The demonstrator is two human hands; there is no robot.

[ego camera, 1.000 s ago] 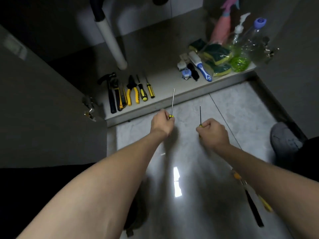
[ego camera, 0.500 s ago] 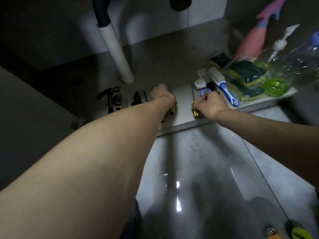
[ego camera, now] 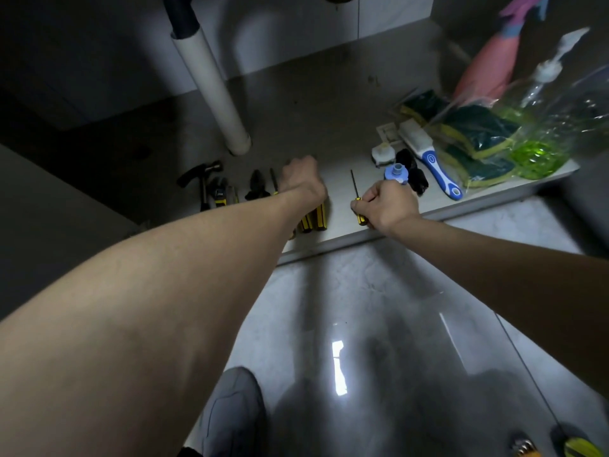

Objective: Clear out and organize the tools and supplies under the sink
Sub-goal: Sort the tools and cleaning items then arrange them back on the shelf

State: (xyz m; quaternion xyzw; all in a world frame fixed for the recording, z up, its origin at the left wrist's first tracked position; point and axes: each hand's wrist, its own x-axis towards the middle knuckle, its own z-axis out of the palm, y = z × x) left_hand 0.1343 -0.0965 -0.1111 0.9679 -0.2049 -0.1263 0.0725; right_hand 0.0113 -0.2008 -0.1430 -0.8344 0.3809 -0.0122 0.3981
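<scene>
Cabinet floor (ego camera: 333, 127) under the sink is seen holding two groups, with the drain pipe (ego camera: 214, 94) standing beyond the left hand (ego camera: 301, 178). Cleaning supplies are gathered beyond and to the outer side of the right hand (ego camera: 385, 206): sponges (ego camera: 474, 136), a scrub brush (ego camera: 428, 156), a bottle of green liquid (ego camera: 540, 150) and a small blue cap (ego camera: 396, 173). Tools are lined up outward of the left hand: a hammer (ego camera: 202, 179), pliers (ego camera: 256, 188) and yellow-and-black handles (ego camera: 314, 219) partly hidden under the left forearm.

A slim screwdriver (ego camera: 356, 192) is pinched by its handle in the right hand, fingers curled round it, shaft pointing away into the cabinet, close above or on the floor near its front edge.

Risk is judged to lie mainly here: the handle sits near the lip, so a careless release could let it roll off onto the tiles. The blue cap just beyond the knuckles could also be knocked. The laid row could be nudged out of line by the left forearm crossing it.

Both arms are stretched forward and down. The left hand is turned knuckles-up with fingers folded under; whether anything is gripped cannot be told.
</scene>
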